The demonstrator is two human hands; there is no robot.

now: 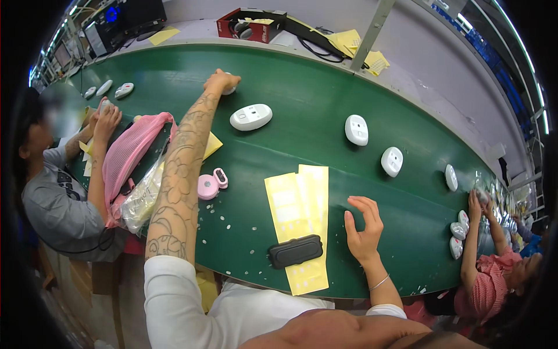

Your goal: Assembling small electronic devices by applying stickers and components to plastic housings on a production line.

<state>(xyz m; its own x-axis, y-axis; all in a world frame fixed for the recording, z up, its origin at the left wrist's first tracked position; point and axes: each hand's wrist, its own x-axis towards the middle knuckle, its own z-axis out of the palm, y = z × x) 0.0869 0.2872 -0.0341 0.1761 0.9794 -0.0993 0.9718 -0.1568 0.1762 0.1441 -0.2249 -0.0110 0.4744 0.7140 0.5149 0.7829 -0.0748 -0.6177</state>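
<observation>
The green conveyor belt [325,104] is taken as reference. At its far edge, the left hand [220,80] is closed on a white housing [230,89], mostly hidden, so the grasp is probably firm. At the near edge, beside the yellow label sheets [299,203], the right hand [363,224] is held open, empty.

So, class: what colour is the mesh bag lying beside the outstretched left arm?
Pink. The mesh bag shows best in the head view, left of the left arm.

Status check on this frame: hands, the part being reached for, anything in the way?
Left hand stretched out, closed on white part. Right hand open above belt, holding nothing. Nothing in the way.
</observation>
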